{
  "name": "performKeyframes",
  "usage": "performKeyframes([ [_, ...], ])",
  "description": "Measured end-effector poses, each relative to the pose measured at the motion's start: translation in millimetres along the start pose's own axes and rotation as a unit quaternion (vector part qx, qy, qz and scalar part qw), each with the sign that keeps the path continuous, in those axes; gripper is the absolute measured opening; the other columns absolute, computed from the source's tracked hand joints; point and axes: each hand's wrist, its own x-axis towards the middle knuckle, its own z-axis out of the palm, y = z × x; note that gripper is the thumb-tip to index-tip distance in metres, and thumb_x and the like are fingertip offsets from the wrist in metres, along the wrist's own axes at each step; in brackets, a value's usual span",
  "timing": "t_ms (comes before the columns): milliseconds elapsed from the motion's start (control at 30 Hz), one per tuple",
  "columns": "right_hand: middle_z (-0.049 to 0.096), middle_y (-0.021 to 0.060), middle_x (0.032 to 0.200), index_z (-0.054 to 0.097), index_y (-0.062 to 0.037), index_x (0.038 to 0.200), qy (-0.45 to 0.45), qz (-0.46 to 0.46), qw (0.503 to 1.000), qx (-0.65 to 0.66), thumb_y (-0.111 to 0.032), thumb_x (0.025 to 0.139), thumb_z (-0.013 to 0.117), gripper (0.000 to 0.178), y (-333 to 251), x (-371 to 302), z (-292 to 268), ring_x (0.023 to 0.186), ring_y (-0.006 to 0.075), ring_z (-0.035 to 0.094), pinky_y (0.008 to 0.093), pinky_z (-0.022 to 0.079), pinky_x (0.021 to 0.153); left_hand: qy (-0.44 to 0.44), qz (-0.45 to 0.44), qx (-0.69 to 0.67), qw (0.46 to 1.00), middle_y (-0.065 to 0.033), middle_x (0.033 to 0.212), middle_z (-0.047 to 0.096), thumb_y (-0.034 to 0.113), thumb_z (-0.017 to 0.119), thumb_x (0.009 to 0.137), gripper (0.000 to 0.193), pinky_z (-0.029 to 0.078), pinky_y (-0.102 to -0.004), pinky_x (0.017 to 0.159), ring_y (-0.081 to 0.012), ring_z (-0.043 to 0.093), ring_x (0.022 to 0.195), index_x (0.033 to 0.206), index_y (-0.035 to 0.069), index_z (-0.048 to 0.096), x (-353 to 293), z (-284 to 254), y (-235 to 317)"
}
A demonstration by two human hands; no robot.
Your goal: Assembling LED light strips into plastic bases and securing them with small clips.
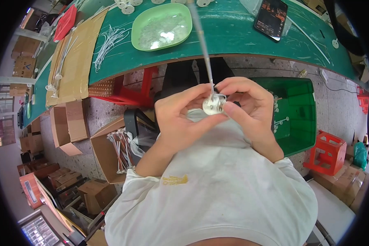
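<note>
In front of my chest, both hands hold a small white round fitting with metal bits on its face. My left hand grips its left side, fingers behind and thumb below. My right hand pinches the right side between thumb and fingers. From the fitting's top a long thin pale rod rises past the table edge, blurred toward its upper end. Fingers cover part of the fitting, so I cannot tell how the rod joins it.
Beyond my hands, the green table bears a light green bowl of small clear pieces, white cords, cardboard and a phone. A green crate and red stool stand right; a carton of rods, left.
</note>
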Motion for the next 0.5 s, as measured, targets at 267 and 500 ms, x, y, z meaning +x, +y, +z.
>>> performKeyframes([
  [267, 0.062, 0.0151, 0.115, 0.057, 0.0051, 0.121, 0.077, 0.003, 0.996, 0.036, 0.007, 0.081, 0.066, 0.042, 9.9, -1.9, 0.8, 0.104, 0.0213, 0.060, 0.0297, 0.052, 0.080, 0.069, 0.242, 0.521, 0.816, -0.0129, 0.091, 0.070, 0.008, 0.086, 0.063, 0.047, 0.055, -0.0307, 0.064, -0.0267, 0.068, 0.074, 0.105, -0.003, 0.068, 7.0, 0.3, 6.6],
  [500, 0.063, 0.0095, 0.100, 0.058, 0.0060, 0.118, 0.115, 0.029, 0.993, -0.003, 0.009, 0.081, 0.068, 0.039, 14.9, 2.9, 2.5, 0.088, 0.0136, 0.059, 0.0228, 0.049, 0.072, 0.073, 0.241, 0.540, 0.803, -0.0127, 0.091, 0.069, 0.005, 0.085, 0.062, 0.046, 0.055, -0.0312, 0.064, -0.0260, 0.067, 0.074, 0.104, -0.004, 0.067, 7.5, 1.0, 1.1],
])
